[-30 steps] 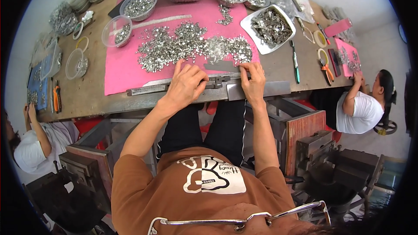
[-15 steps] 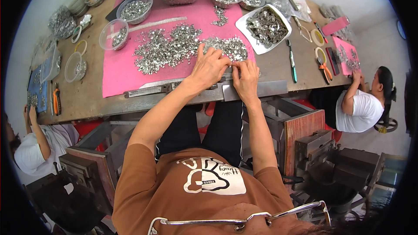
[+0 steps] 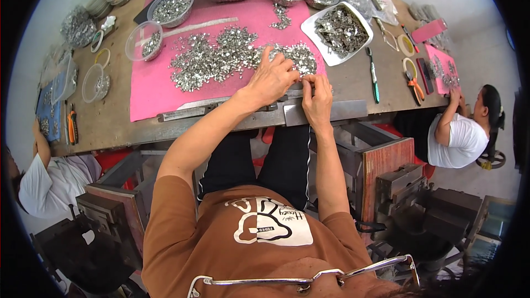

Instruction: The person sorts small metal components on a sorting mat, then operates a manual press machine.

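Both my hands meet at the near right edge of a pink mat [image 3: 152,91], in front of piles of small silvery metal pieces [image 3: 212,58]. The thumb and fingertips of my left hand [image 3: 273,80] are pinched together, with its index finger raised over the smaller right pile [image 3: 301,58]. Close against it, my right hand [image 3: 317,102] is also closed in a pinch. Whatever sits between the fingertips is too small to make out. Beneath the hands, a flat metal strip [image 3: 326,111] and a metal bar [image 3: 204,109] lie along the table's front edge.
A white tray [image 3: 309,26] of darker pieces stands right of the mat. Plastic tubs [image 3: 190,15] of silvery pieces line the back. A toothbrush [image 3: 374,77] and orange-handled pliers [image 3: 414,87] lie at right. Co-workers sit at right [image 3: 461,132] and left [image 3: 41,187].
My two hands have shifted slightly to the right, still pinched close together. The left co-worker's arm has changed position. The piles look much the same.
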`<action>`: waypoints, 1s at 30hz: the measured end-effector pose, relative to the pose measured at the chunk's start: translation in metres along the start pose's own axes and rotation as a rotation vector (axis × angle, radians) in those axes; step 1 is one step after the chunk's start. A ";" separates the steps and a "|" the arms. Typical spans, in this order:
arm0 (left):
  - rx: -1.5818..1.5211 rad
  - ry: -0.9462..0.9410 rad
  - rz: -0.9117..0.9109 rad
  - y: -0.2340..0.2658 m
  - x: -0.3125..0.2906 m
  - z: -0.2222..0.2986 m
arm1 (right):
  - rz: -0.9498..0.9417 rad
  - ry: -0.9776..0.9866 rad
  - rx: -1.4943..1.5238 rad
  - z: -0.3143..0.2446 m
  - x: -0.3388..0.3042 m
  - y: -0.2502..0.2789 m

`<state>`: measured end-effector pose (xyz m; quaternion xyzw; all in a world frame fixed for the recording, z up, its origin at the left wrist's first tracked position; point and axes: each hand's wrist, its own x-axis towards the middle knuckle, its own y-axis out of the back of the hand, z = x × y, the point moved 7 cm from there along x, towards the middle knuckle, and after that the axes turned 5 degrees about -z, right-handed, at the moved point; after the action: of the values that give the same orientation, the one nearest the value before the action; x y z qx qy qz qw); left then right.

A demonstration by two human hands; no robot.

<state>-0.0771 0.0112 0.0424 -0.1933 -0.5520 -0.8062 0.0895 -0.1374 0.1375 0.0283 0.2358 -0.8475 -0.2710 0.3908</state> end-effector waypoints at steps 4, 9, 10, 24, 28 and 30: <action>0.129 -0.019 0.020 0.006 -0.008 -0.002 | 0.006 0.011 0.002 -0.004 0.000 0.000; -0.018 0.140 0.099 0.051 -0.053 -0.017 | -0.033 0.053 0.022 -0.013 -0.002 0.004; -0.064 0.197 0.100 0.059 -0.065 -0.019 | -0.066 0.079 0.058 -0.022 -0.001 0.002; -0.145 0.251 0.196 0.061 -0.110 -0.010 | -0.259 0.358 0.056 -0.098 -0.013 -0.043; -0.134 0.291 0.194 0.061 -0.101 -0.018 | -0.267 0.414 0.024 -0.099 -0.012 -0.043; -0.120 0.278 0.205 0.062 -0.090 -0.023 | -0.254 0.399 0.068 -0.095 -0.010 -0.036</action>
<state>0.0219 -0.0391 0.0513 -0.1403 -0.4624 -0.8434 0.2350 -0.0494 0.0906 0.0516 0.4024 -0.7257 -0.2374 0.5050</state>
